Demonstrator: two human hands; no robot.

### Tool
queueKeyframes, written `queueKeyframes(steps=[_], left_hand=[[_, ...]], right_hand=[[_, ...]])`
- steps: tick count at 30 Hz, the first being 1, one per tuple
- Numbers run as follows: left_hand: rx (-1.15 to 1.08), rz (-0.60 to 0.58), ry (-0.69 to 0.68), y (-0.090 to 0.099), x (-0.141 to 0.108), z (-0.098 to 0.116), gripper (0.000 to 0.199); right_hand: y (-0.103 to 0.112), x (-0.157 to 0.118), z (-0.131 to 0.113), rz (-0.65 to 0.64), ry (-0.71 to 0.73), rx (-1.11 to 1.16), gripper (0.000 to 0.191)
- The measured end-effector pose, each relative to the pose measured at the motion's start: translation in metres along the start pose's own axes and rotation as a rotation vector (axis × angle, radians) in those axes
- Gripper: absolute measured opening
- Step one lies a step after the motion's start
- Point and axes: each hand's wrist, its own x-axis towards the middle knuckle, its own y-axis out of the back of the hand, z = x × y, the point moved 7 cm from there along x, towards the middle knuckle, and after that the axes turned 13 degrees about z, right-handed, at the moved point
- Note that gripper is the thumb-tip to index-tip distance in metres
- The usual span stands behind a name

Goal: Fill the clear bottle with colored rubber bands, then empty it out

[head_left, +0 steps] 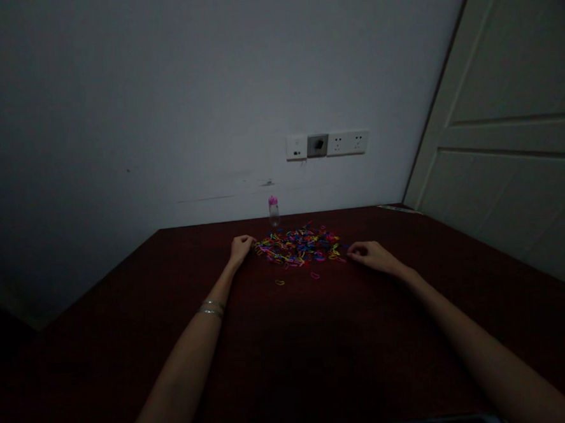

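A loose pile of small colourful bands (298, 245) lies on the dark red table. At its left edge is my left hand (242, 246), fingers drawn together in a pinch; whatever they may hold is too small to name. My right hand (367, 255) rests at the pile's right side, with thumb and fingertips close together, and it is too dark to tell what is between them. A yellow band (280, 282) and a pink band (315, 275) lie apart, nearer to me. Behind the pile stands a small clear bottle (274, 213) with a pink top.
The dark red table (290, 338) reaches back to a pale wall bearing sockets (348, 143) and switches. A panelled door (512, 140) stands at the right. A thin flat strip (400, 209) lies at the back right edge. Part of an object shows at the bottom edge.
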Motion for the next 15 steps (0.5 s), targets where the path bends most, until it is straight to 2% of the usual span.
queueKeyframes(steps=[3, 5, 8, 11, 15], left_hand=[[-0.027, 0.007, 0.020, 0.001, 0.001, 0.002, 0.027], [-0.012, -0.032, 0.032, 0.000, 0.003, 0.005, 0.026], [0.039, -0.168, -0.002, -0.002, 0.006, 0.013, 0.022], [0.091, -0.311, -0.081, -0.001, 0.007, 0.027, 0.020], [0.162, -0.365, -0.155, 0.005, 0.007, 0.047, 0.015]], right_hand=[[0.012, 0.004, 0.021, 0.125, -0.065, -0.050, 0.030], [0.016, 0.005, 0.037, 0.177, -0.109, -0.087, 0.029], [0.013, 0.004, 0.050, 0.146, -0.133, -0.093, 0.030], [0.009, 0.003, 0.047, 0.103, -0.132, -0.069, 0.037], [0.007, 0.001, 0.031, 0.082, -0.092, -0.070, 0.044]])
